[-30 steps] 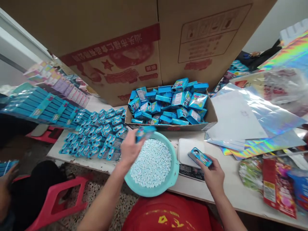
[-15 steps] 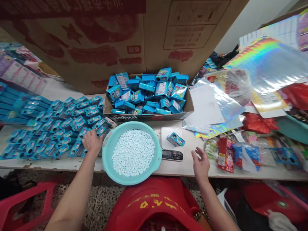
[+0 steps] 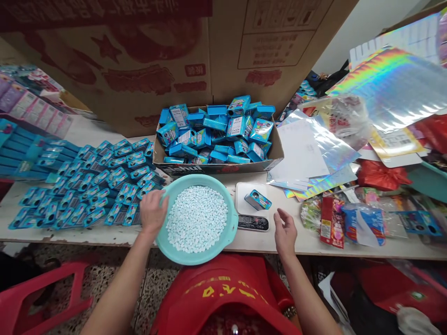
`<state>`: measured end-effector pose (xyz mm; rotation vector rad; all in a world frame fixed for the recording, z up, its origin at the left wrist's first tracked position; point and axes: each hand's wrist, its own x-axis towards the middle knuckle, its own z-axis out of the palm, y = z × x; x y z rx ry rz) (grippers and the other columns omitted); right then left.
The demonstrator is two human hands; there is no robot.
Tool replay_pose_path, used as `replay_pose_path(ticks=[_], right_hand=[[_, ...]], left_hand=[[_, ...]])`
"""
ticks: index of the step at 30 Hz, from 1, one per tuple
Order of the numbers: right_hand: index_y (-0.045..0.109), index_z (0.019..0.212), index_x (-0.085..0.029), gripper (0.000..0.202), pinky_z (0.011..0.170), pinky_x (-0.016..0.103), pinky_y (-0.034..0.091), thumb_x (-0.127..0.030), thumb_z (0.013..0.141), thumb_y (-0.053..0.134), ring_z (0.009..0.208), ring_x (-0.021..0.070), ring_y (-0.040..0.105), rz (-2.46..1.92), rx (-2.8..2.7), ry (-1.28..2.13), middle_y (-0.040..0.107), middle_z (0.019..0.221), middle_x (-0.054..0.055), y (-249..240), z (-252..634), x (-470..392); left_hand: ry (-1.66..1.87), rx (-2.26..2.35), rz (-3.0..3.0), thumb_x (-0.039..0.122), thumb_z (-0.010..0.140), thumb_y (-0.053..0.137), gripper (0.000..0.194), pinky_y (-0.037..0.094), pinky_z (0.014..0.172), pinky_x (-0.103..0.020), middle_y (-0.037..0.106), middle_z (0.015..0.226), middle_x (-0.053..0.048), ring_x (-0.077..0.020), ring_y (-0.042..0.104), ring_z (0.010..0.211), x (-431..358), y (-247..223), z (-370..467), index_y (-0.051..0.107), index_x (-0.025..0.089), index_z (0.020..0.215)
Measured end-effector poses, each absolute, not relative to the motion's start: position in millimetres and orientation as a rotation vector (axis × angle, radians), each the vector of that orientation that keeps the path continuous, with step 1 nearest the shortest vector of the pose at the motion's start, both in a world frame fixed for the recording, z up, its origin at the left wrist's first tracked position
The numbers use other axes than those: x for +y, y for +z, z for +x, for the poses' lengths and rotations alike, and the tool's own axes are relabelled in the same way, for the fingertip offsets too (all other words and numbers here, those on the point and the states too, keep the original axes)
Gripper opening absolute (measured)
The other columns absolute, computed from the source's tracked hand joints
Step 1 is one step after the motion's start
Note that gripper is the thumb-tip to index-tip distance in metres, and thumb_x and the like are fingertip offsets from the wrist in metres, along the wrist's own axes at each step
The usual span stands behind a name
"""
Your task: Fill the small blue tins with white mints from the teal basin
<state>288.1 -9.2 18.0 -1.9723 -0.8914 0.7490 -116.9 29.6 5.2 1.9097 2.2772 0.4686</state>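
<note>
Two bare hands were low over the front edge of the white bench. The left hand lay on the left rim of a teal basin, fingers loosely curled at the rim, holding nothing that I could see. The basin was full of small pale blue tablets and hung a little over the bench edge. The right hand was empty, its fingers spread apart, just above the bench and near a small white scale. One blue tin lay on the scale plate, apart from the right hand. Left of the basin, many blue tins in rows covered the bench. Behind the basin stood a low cardboard tray heaped with blue boxes. To the right lay holographic foil bags and candy packets. Farthest back a big carton with red print leaned over the tray.
</note>
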Motion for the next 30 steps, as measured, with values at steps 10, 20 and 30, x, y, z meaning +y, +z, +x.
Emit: replay_pose_path(ticks=[10, 20, 30], right_hand=[[0.056, 0.112, -0.017, 0.058, 0.092, 0.041, 0.044, -0.049, 0.065, 0.069, 0.103, 0.0231, 0.055, -1.884, -1.1, 0.761, 0.056, 0.115, 0.01, 6.5, 271.3, 17.2], [0.061, 0.096, -0.019, 0.034, 0.079, 0.038, 0.047, -0.042, 0.072, 0.069, 0.083, 0.0203, 0.057, -1.771, -1.395, 0.637, 0.059, 0.088, 0.003, 55.2, 255.6, 25.8], [0.058, 0.105, -0.024, 0.027, 0.076, 0.037, 0.051, -0.032, 0.081, 0.066, 0.089, 0.0225, 0.06, -1.388, -1.838, 0.824, 0.062, 0.095, 0.006, 76.3, 184.0, 12.0]], left_hand=[[0.208, 1.698, 1.571, 0.025, 0.079, 0.058, 0.015, 0.036, 0.093, -0.04, 0.059, 0.105, -0.01, -0.0274, 0.05, 0.107, -9.4, -11.8, -44.0, 0.061, 0.02, 0.093], [0.47, 1.545, 0.941, 0.049, 0.079, 0.043, 0.03, 0.037, 0.051, -0.023, 0.05, 0.07, 0.0, -0.0127, 0.049, 0.058, -9.4, -4.4, -45.7, 0.049, 0.02, 0.084], [0.603, 1.362, 1.087, 0.044, 0.081, 0.049, 0.024, 0.03, 0.051, -0.021, 0.043, 0.061, 0.005, -0.0088, 0.039, 0.053, 23.5, 87.8, -39.4, 0.053, 0.02, 0.084]])
